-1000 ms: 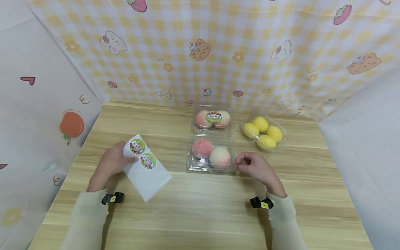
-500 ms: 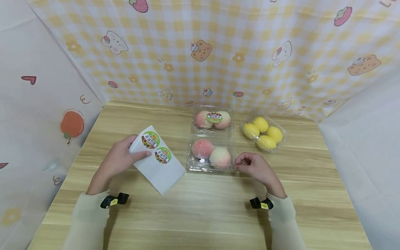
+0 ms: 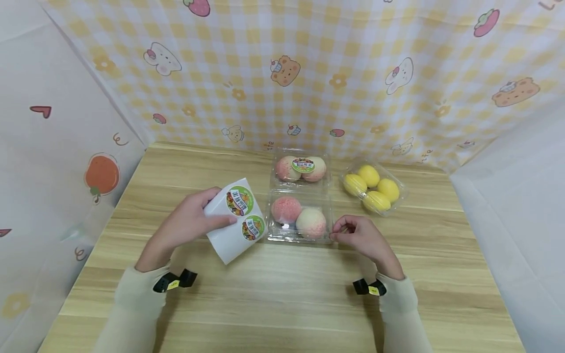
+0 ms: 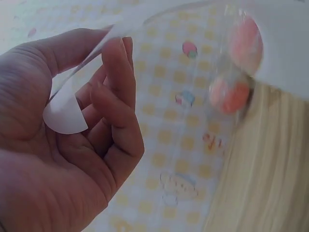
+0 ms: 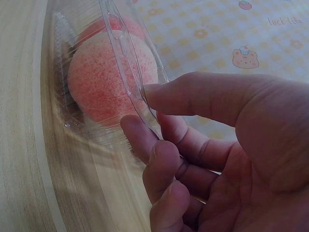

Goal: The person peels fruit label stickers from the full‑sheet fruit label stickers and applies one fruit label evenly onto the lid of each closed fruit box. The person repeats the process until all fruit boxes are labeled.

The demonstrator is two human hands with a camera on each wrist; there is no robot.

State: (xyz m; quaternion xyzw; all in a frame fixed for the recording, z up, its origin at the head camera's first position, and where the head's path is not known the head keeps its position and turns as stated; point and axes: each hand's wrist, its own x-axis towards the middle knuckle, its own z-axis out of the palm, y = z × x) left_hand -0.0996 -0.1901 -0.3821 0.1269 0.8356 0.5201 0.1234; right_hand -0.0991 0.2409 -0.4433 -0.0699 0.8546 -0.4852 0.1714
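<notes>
My left hand (image 3: 192,223) pinches a white sticker sheet (image 3: 229,245) between thumb and fingers. Two round fruit labels, green with fruit pictures, show on its face, and its right edge comes right up to the near clear box. In the left wrist view the sheet (image 4: 65,113) curls between thumb and fingertips. My right hand (image 3: 364,238) pinches the front right edge of that near clear plastic box (image 3: 275,239), which holds two pink-and-cream peaches. The right wrist view shows thumb and fingertips at the plastic rim (image 5: 123,63), beside a peach (image 5: 111,79).
Behind the near box stands a second clear box with two peaches (image 3: 287,169) and a round label (image 3: 303,165) on top. To the right, a clear box holds several lemons (image 3: 376,201). A checked curtain (image 3: 335,59) rises behind the wooden table (image 3: 282,304).
My left hand has carried the sticker sheet rightward to the near peach box, and the sheet now bends and tilts more. My right hand has stayed at the box edge.
</notes>
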